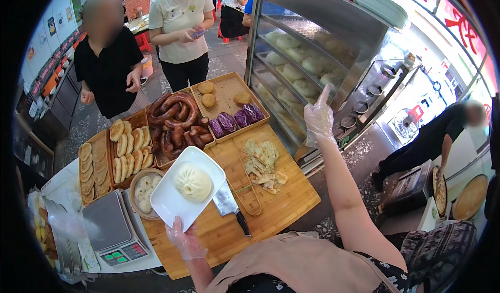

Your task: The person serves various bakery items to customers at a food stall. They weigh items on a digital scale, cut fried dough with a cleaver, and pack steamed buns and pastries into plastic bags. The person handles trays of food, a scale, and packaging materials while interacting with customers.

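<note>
My left hand (183, 240), in a clear plastic glove, grips the near corner of a white rectangular plate (164, 199). One pleated steamed bun (192, 182) rests on that plate, above the wooden cutting board (289, 211). My right hand (321, 119), also gloved, is raised with the index finger extended and holds nothing. That finger points at the glass front of a steel steamer cabinet (269, 1); whether it touches the glass I cannot tell. Several large buns (302, 85) sit on the shelves inside. A cleaver (227, 201) lies on the board beside cut flatbread (261, 158).
Trays hold sausages (179, 111), purple rolls (234, 121) and flat cakes (133, 144). A bamboo steamer of small buns (145, 191) stands near a digital scale (111, 222). Two people (105, 66) stand across the counter, one with a phone. Another person (425, 140) bends over at right.
</note>
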The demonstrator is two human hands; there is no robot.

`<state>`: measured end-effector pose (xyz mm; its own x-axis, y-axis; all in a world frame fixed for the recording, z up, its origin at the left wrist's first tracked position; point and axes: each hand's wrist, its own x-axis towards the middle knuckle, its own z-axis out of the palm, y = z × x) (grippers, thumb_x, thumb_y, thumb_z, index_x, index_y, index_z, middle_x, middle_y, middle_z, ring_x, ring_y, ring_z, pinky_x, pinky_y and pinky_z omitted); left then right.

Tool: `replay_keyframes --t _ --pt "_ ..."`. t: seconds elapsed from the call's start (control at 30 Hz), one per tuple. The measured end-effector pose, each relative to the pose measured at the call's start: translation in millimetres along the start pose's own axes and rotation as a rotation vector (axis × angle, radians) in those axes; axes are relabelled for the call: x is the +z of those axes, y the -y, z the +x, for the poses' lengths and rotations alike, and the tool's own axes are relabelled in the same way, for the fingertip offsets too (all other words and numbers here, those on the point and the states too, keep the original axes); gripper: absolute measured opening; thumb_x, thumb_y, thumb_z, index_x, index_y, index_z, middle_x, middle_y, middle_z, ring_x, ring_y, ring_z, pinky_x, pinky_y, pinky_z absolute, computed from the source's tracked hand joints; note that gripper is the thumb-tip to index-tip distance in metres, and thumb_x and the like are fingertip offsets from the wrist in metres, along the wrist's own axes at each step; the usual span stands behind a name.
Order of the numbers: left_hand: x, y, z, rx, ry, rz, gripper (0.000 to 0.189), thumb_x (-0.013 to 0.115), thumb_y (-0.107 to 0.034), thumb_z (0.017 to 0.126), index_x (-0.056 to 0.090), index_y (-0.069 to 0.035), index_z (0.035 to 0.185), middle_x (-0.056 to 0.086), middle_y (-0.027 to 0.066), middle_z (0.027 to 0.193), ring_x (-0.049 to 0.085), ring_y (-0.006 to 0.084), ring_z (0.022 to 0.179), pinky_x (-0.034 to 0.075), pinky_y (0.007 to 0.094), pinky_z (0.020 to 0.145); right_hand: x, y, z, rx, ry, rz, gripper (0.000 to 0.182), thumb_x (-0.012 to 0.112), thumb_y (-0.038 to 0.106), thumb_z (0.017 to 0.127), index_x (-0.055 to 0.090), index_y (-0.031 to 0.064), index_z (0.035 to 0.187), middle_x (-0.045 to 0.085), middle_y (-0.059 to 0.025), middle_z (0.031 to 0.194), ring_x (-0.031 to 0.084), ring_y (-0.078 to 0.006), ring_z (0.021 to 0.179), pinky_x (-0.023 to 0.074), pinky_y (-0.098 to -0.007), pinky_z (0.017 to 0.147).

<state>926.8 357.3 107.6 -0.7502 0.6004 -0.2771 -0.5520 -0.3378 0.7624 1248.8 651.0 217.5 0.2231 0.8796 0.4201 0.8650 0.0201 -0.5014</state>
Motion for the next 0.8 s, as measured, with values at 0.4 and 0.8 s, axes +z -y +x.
replay_keyframes --t 0.4,0.8 --pt "8.8 2.8 -13.5 -0.06 -0.139 0.069 0.05 0.057 -0.01 0.085 0.041 0.001 0.13 0.059 0.0132 0.101 0.063 0.0197 0.071 0.05 0.0267 0.047 19.3 -5.3 3.1 -0.073 -0.225 0.005 0.085 0.055 0.01 0.08 0.005 -0.0065 0.146 0.057 -0.0167 0.058 0.06 -0.0321 0.053 0.047 -0.0417 0.056" --pt "15.6 69.2 15.0 -0.105 -0.2 0.055 0.045 0.057 -0.011 0.087 0.042 0.001 0.128 0.058 0.0114 0.099 0.058 0.0181 0.071 0.045 0.0269 0.049 9.3 26.8 -3.2 -0.194 -0.276 0.369 0.083 0.06 0.004 0.084 0.007 -0.0044 0.147 0.049 -0.0012 0.058 0.045 -0.0088 0.054 0.0408 -0.0243 0.056"
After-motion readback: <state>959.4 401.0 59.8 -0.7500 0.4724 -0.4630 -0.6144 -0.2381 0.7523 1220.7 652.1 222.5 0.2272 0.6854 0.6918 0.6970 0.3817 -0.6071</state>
